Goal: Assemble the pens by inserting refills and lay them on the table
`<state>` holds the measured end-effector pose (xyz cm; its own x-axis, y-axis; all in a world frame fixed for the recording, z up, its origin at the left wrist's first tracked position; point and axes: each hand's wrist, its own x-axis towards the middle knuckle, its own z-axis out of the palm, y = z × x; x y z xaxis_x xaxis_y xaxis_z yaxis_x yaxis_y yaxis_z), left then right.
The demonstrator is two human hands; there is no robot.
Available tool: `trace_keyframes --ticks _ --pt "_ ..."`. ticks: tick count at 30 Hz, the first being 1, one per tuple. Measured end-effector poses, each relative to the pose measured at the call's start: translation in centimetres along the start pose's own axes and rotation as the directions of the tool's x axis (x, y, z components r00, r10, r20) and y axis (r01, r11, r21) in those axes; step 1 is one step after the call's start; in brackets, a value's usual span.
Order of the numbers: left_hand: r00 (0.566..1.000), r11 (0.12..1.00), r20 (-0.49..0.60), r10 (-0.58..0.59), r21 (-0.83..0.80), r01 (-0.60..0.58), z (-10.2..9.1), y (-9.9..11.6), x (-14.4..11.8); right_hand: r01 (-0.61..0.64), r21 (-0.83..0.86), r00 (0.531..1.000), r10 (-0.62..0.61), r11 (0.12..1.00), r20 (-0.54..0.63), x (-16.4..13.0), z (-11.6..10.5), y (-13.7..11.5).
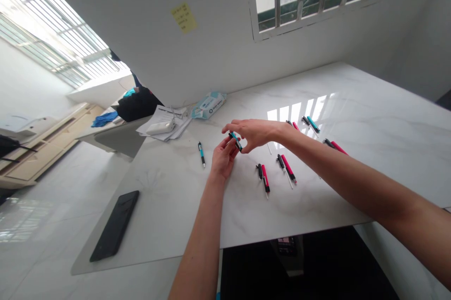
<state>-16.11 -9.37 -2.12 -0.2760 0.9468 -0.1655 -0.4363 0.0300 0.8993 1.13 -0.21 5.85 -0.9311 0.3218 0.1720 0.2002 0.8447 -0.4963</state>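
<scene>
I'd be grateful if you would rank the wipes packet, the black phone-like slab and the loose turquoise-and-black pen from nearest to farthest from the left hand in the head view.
From the left hand:
1. Turquoise-and-black pen, just to its left.
2. Wipes packet, beyond it, slightly left.
3. Black phone-like slab, far left, nearer the wearer.

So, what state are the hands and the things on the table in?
Left hand: closed on a blue pen
Right hand: curved around that pen, contact unclear
Other blue pen: looks whole, lying flat
Red barrels: lying beside separate black pieces
Blue barrel: likewise
Black slab: lying flat
Papers: loosely piled
Wipes packet: lying down, seal unclear
</scene>
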Motion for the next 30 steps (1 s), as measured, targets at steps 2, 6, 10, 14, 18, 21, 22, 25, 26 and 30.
trace_keyframes --ticks 2,6,10,14,18,21,22,25,26,30 --pt "1.000 1.000 -0.009 0.015 -0.006 -0.015 -0.1 -0.1 0.0 -0.022 -0.009 0.999 0.021 1.000 -0.035 0.0 -0.5 0.3" --pt "1.000 0.999 -0.005 0.014 0.031 -0.014 -0.2 0.0 0.0 -0.128 -0.106 0.988 0.118 0.986 -0.095 -0.3 -2.1 1.1" --pt "0.999 0.996 0.023 0.023 0.088 -0.025 -0.2 0.1 0.0 -0.276 -0.171 0.958 0.257 0.946 -0.127 -1.9 -2.2 2.2" --pt "0.997 0.988 0.049 0.053 0.145 -0.060 0.2 -0.3 0.0 -0.389 -0.183 0.916 0.359 0.903 -0.178 -4.5 0.1 3.6" --pt "0.990 0.970 0.097 0.099 0.213 -0.118 0.5 -0.7 -0.1 -0.478 -0.167 0.862 0.424 0.862 -0.279 -6.3 3.2 4.5" --pt "0.987 0.962 0.113 0.119 0.231 -0.142 0.4 -0.8 -0.2 -0.498 -0.146 0.832 0.424 0.855 -0.357 -6.2 4.8 4.7" --pt "0.986 0.962 0.111 0.122 0.232 -0.145 0.3 -0.8 -0.1 -0.500 -0.132 0.823 0.423 0.856 -0.379 -6.0 5.2 4.8" --pt "0.986 0.959 0.110 0.126 0.243 -0.150 0.1 -0.9 -0.1 -0.495 -0.085 0.809 0.424 0.864 -0.407 -5.2 6.0 5.1" --pt "0.985 0.956 0.111 0.130 0.250 -0.155 0.0 -1.0 0.0 -0.490 -0.070 0.811 0.425 0.869 -0.401 -5.0 6.2 5.3" --pt "0.981 0.939 0.121 0.149 0.292 -0.179 0.1 -1.0 -0.2 -0.440 0.021 0.823 0.413 0.898 -0.391 -4.6 6.3 5.5"
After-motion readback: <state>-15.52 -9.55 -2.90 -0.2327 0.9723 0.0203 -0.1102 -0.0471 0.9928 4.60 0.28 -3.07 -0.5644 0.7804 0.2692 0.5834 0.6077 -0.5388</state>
